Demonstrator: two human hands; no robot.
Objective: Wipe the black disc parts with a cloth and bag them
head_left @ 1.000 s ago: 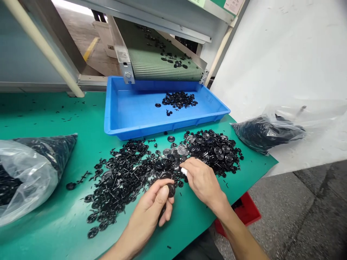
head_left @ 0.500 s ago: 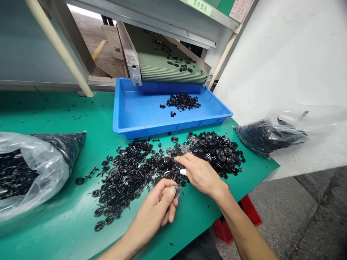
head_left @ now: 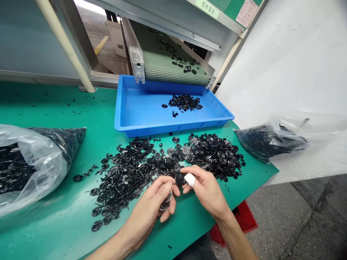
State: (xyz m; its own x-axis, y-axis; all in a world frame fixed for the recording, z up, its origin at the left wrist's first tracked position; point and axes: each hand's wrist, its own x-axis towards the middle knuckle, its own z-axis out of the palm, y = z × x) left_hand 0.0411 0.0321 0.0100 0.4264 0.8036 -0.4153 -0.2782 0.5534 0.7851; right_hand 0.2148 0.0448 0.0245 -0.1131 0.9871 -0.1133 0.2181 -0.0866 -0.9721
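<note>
My left hand (head_left: 157, 198) is closed around black round plastic discs (head_left: 166, 202), held near the front of the table. Close beside it, my right hand (head_left: 204, 186), with white tape on its thumb, pinches another dark disc (head_left: 181, 179) at its fingertips. Just beyond both hands, a heap of round black discs (head_left: 217, 153) lies on the right. A heap of small black branched plastic pieces (head_left: 124, 177) spreads to the left, and the two heaps meet in the middle.
A blue tray (head_left: 162, 127) with a small pile of black parts stands behind the heaps, under the end of a green conveyor belt (head_left: 176, 74). Filled clear bags lie at left (head_left: 51, 169) and right (head_left: 268, 141). A red bin (head_left: 245, 218) sits below the table's right edge.
My right hand has drawn back from the heap toward my left hand, now with a disc at its fingertips. The left hand has turned slightly, showing more discs in it.
</note>
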